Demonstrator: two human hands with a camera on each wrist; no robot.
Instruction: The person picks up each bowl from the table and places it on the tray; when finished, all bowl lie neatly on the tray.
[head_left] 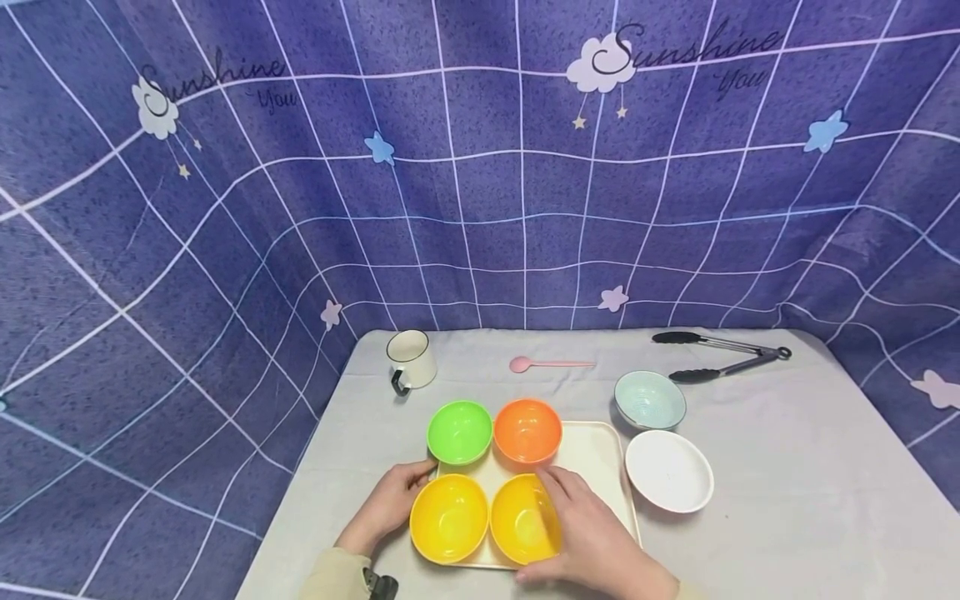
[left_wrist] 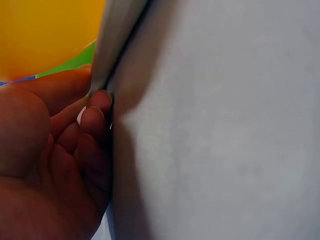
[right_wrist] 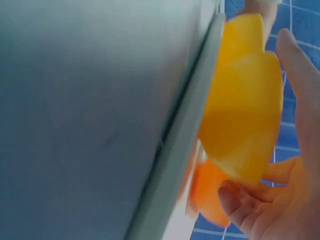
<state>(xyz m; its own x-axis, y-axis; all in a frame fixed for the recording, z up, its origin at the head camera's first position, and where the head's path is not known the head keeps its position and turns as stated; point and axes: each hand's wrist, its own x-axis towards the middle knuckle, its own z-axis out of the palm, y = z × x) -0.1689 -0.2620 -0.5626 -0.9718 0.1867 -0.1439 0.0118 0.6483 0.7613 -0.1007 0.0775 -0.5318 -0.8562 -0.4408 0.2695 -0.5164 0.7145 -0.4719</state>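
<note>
On a cream tray (head_left: 596, 467) stand a left yellow bowl (head_left: 448, 518), a right yellow bowl (head_left: 517, 521), a green bowl (head_left: 461, 432) and an orange bowl (head_left: 527, 430). My left hand (head_left: 392, 502) grips the tray's left edge; the left wrist view has its fingers (left_wrist: 95, 120) curled at the tray's side (left_wrist: 115, 35). Around the right yellow bowl's right side, my right hand (head_left: 588, 529) is spread wide. In the right wrist view, a gap separates the thumb from the yellow bowl (right_wrist: 240, 110), while the other fingers (right_wrist: 250, 195) lie close against it.
A white bowl (head_left: 669, 472) and a pale blue bowl (head_left: 649, 401) stand right of the tray. Behind are a white mug (head_left: 412, 360), a pink spoon (head_left: 551, 364) and black-tipped tongs (head_left: 731, 360). A patterned blue curtain (head_left: 480, 192) borders the grey-covered table (head_left: 787, 483).
</note>
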